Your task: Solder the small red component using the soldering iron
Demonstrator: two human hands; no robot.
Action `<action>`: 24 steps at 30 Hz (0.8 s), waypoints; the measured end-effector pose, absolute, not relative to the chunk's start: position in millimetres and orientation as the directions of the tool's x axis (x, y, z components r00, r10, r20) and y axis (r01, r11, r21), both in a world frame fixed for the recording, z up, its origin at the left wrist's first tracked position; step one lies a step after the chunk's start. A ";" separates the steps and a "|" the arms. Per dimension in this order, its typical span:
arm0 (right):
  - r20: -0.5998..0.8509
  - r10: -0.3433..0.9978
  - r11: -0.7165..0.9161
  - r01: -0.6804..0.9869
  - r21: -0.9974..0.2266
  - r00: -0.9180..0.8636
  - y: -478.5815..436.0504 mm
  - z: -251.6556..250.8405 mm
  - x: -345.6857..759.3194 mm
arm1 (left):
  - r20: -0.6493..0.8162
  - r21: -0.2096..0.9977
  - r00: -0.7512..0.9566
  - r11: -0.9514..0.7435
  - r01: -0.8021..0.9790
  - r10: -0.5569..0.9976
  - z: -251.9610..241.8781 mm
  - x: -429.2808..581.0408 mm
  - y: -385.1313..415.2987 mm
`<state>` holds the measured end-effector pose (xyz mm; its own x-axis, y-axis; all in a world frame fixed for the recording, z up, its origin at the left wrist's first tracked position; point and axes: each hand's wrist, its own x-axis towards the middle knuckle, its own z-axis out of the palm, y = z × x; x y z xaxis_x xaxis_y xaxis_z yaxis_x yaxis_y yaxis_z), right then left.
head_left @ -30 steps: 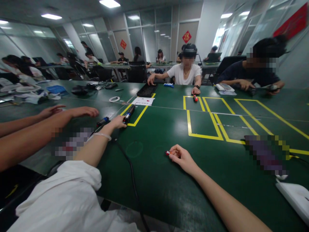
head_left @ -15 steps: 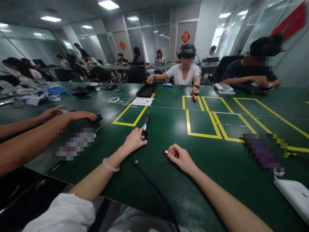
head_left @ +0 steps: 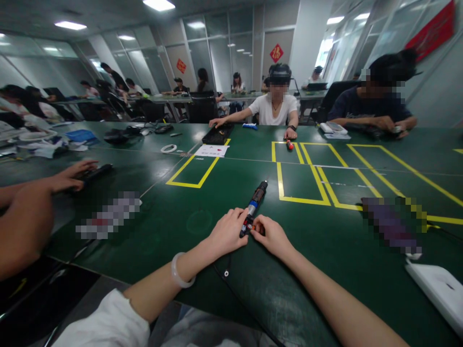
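Observation:
My left hand grips the near end of a black corded power tool with a blue band, which lies on the green table pointing away from me. My right hand is closed in a pinch on a small red piece, held right against the tool's near end. The two hands touch at the tool. Its black cord runs back toward me over the table's edge.
Yellow tape rectangles mark the table ahead. A co-worker's arms rest at the left, one hand on a dark tool. A white box sits at the right. Across the table sit two people, with a black tray and a paper.
My left hand has dragged the power tool from the yellow box at the left toward me and to the right, until it meets my right hand, which has stayed in place.

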<state>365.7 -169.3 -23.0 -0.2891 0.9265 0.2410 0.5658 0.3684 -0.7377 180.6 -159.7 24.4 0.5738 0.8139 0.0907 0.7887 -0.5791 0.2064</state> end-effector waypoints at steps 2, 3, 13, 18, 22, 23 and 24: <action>0.237 0.927 0.364 0.540 -0.759 -0.291 -169.3 -22.5 365.1 | 0.091 0.200 0.574 -0.579 0.790 0.814 24.7 181.8 -160.5; 0.236 0.926 0.361 0.514 -0.778 -0.293 -169.2 -21.9 364.8 | 0.088 0.197 0.574 -0.579 0.791 0.814 24.8 181.7 -160.7; 0.285 0.899 0.414 0.431 -0.802 -0.333 -171.1 -17.3 364.3 | 0.137 0.117 0.525 -0.540 0.833 0.840 18.5 185.6 -163.1; 0.294 0.908 0.401 0.415 -0.817 -0.299 -170.6 -16.8 364.1 | 0.154 0.059 0.483 -0.496 0.867 0.862 12.7 191.4 -158.7; 0.283 0.923 0.370 0.388 -0.844 -0.262 -169.8 -17.3 366.4 | 0.163 0.059 0.482 -0.496 0.866 0.861 10.8 189.8 -151.5; 0.278 0.926 0.361 0.379 -0.852 -0.257 -169.7 -17.9 367.1 | 0.161 0.055 0.483 -0.496 0.867 0.861 10.6 188.3 -148.2; 0.273 0.928 0.355 0.370 -0.859 -0.255 -169.7 -18.5 367.7 | 0.159 0.049 0.483 -0.496 0.867 0.861 10.4 186.3 -144.0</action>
<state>367.7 -169.7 -18.5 -0.2546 0.9276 0.2733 0.3699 0.3545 -0.8588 186.3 -144.0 10.4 0.4832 0.8610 0.1589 0.8671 -0.4957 0.0490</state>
